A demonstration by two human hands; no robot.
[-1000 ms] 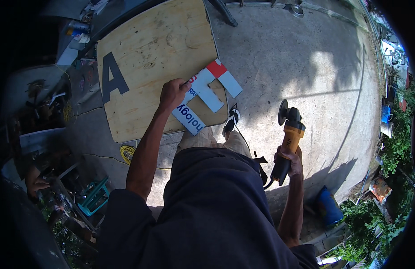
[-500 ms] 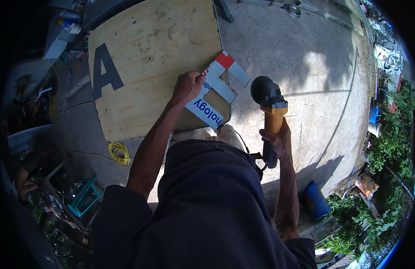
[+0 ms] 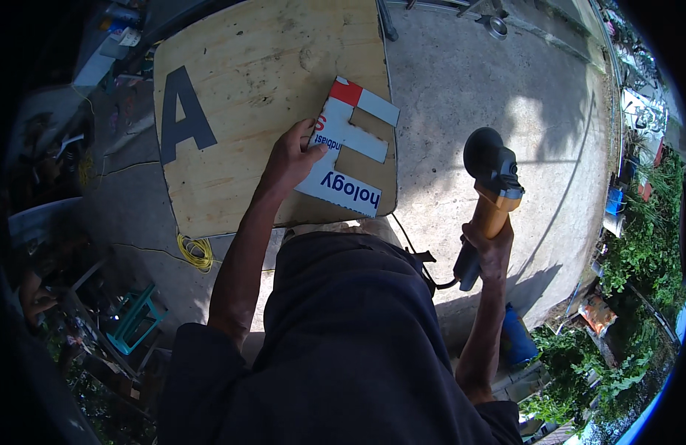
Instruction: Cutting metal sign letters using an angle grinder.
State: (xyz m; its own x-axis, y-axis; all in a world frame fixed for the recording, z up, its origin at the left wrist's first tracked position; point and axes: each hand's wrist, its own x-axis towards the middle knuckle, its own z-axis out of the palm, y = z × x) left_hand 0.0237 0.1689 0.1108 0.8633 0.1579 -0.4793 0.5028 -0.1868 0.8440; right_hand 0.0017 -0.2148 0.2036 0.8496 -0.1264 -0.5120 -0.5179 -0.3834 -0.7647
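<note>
My left hand (image 3: pixel 289 157) is closed on the long edge of a letter-shaped sheet (image 3: pixel 343 148), thumb on top. This flat piece has three arms pointing right, a white face with printing and one red corner. It lies over the near right part of a plywood-topped table (image 3: pixel 239 96). Off the table to the right, my right hand (image 3: pixel 491 245) is wrapped round the orange and black body of an angle grinder (image 3: pixel 496 185). The grinder's dark round disc (image 3: pixel 482 150) points away from me, apart from the sheet. Whether the disc spins I cannot tell.
A dark letter-shaped piece (image 3: pixel 186 117) lies on the table's left side. The grinder's cord (image 3: pixel 445 284) runs back toward my waist. Coiled yellow cord (image 3: pixel 195 254) and a green plastic stool (image 3: pixel 135 322) are at the lower left. Plants (image 3: pixel 632 252) line the right, beyond the concrete floor (image 3: pixel 439 81).
My left hand has drawn the sheet leftward and turned it, so its arms now lie more over the tabletop. My right hand has swung the grinder to the right, farther from the sheet.
</note>
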